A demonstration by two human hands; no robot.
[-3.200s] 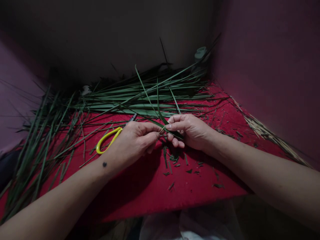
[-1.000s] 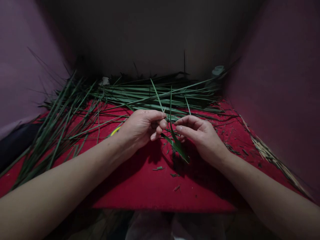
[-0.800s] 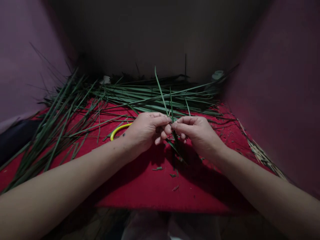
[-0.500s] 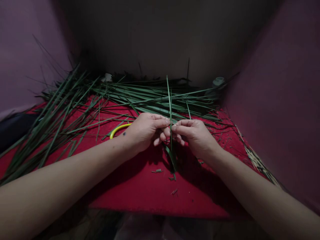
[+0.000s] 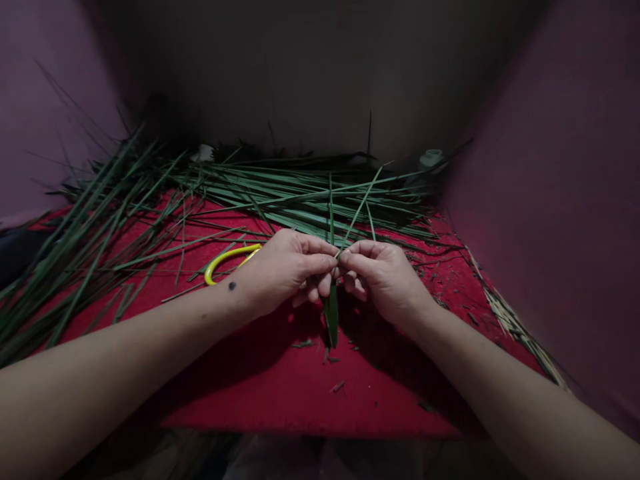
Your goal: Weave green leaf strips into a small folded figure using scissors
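Over the middle of the red cloth, my left hand [image 5: 297,267] and my right hand [image 5: 385,273] meet fingertip to fingertip, both pinching a green leaf strip [image 5: 331,319]. Its broad dark end hangs below my fingers. Thin ends of leaf rise above them, one nearly upright and one slanting up to the right. How the strips cross or fold between my fingertips is hidden. A yellow looped handle [image 5: 215,265], perhaps of scissors, lies beside my left wrist, partly covered by it.
Long green leaves [image 5: 280,193] lie heaped along the back and down the left of the red cloth [image 5: 260,393]. Small clippings [image 5: 338,387] are scattered in front. A pale jar [image 5: 431,158] stands at the back right. Thin dry sticks [image 5: 520,330] line the right edge.
A thin leaf end now slants right, where before the raised ends stood nearly upright. The hanging broad part has turned straighter down. The view has shifted slightly, and more of the yellow handle shows.
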